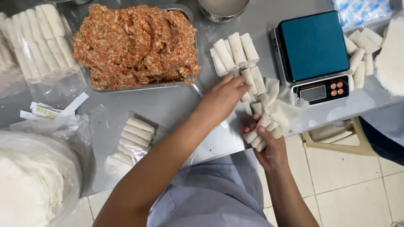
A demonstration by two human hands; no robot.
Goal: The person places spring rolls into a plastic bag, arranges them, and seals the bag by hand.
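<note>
The right hand grips a bundle of white rolls at the table edge, its palm side hidden; the left hand reaches with loosely curled fingers to more rolls beside the scale, though whether it pinches one cannot be told. A clear bag of rolls lies near the left forearm, white label strips sit left of it, and the meat tray, a bagged stack and a bowl are partly cut off.
</note>
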